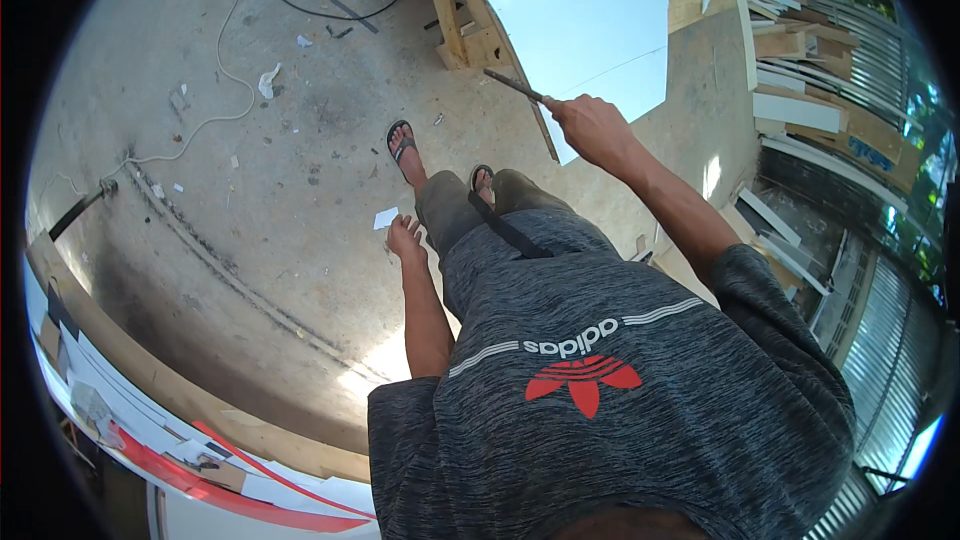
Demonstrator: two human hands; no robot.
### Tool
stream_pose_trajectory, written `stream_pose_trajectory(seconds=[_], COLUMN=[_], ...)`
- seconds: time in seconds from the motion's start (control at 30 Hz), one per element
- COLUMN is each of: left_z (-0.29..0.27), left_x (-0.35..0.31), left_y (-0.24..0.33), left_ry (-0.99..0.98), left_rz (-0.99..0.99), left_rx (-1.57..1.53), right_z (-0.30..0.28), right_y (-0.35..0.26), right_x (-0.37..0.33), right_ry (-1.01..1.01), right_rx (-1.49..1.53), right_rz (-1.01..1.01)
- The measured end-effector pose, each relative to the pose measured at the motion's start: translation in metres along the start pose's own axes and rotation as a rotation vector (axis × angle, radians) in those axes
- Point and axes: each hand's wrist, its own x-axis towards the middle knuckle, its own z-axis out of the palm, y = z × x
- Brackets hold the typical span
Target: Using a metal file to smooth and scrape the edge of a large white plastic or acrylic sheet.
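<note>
Probably stiff and light, the slim dark tool (515, 86) at upper centre seems best held by the end the right hand (594, 132) clenches; whether the left hand (405, 239) pinches the white scrap (385, 218), I can't tell.

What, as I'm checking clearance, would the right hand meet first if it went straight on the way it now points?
The right hand, led by the thin dark tool it holds, would seemingly reach the wooden support first, though depth is unclear and it may pass above.
</note>
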Motion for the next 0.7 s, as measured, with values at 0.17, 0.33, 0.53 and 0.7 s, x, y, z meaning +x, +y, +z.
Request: stream_pose_trajectory(seconds=[0.17, 0.33, 0.53, 0.7], left_z=[0.046, 0.189, 0.331, 0.363], left_x=[0.003, -0.116, -0.214, -0.24], left_y=[0.071, 0.2, 0.194, 0.065], left_ry=[0.046, 0.146, -0.631, -1.336], left_rz=[0.275, 1.04, 1.463, 1.772], left_rx=[0.171, 0.187, 0.917, 1.985], right_z=[0.093, 0.083, 0.181, 0.221], right_y=[0.005, 0.018, 0.0, -0.003], right_x=[-0.036, -0.155, -0.163, -0.104], right_ry=[-0.139, 0.184, 1.005, 1.415], right_rx=[0.522, 1.022, 1.477, 2.183], right_rz=[0.045, 0.245, 0.88, 1.346])
